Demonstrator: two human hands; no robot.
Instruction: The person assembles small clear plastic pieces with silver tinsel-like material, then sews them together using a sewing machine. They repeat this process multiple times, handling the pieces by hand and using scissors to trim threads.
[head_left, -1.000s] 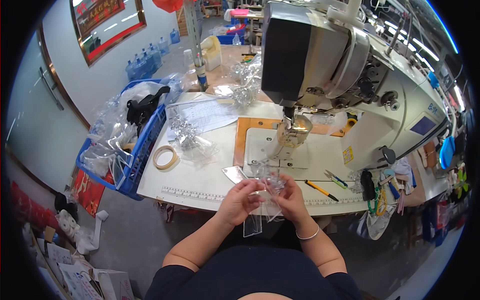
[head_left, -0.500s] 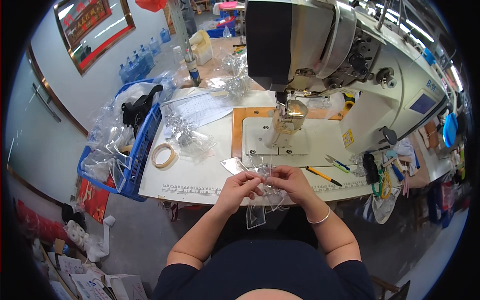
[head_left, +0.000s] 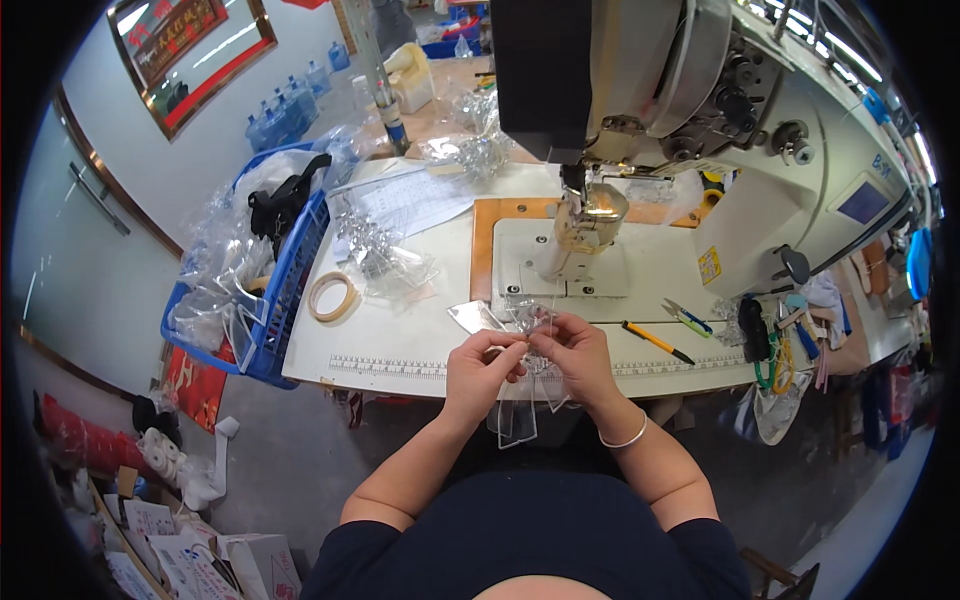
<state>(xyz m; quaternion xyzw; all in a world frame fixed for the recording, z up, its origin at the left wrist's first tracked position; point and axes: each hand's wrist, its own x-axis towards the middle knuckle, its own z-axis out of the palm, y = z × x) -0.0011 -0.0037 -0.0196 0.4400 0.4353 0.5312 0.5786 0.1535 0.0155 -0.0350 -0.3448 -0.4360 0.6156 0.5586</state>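
At left, a blue basket (head_left: 292, 290) was seen packed with clear plastic and a black item, set beside the white table (head_left: 420, 330). A roll of tape (head_left: 347, 309) was laid flat near the table's edge, with a loose heap of clear plastic (head_left: 375, 250) bunched just beyond it. Farther right, a flat glossy piece (head_left: 476, 317) was placed on the table, close to the fingers of the left hand (head_left: 477, 372). That hand was curled, its thumb and forefinger pinched on thin material. Between the two hands, clear plastic pieces (head_left: 540, 385) were held at the table's front edge, part bunched beyond the fingers and part hung below the edge as pale-rimmed panels. By their look, the pieces were judged almost weightless: the film thin and bendable, the rims somewhat stiffer, the surfaces slick and easily creased or scratched. A sure hold was thought best taken at the rims, with one layer pinched at a time, since slippage could be expected on bare film. The right hand (head_left: 580, 360) was likewise closed at the fingertips, set nearly against the left; which layer was gripped by each could not be told. At right, a yellow pen (head_left: 657, 342) and a slim pointed tool (head_left: 688, 317) were laid on the table, overlooked by a white sewing machine (head_left: 810, 190).
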